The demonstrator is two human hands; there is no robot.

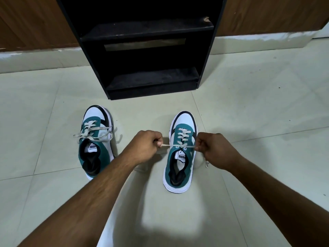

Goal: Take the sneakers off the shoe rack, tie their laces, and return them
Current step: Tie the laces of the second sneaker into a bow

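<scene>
Two teal, white and black sneakers stand on the tiled floor, toes pointing at the shoe rack (147, 41). The left sneaker (97, 139) has its beige laces tied in a bow with loops spread sideways. Over the right sneaker (179, 157), my left hand (146, 145) pinches one lace end and my right hand (213, 148) pinches the other. The lace (175, 145) runs taut between them across the tongue. A loose lace tail hangs below my right hand.
The black rack has two dusty shelves with nothing on them and stands against a brown wooden wall (35, 20) with a white skirting. Pale floor tiles (249, 104) surround the shoes.
</scene>
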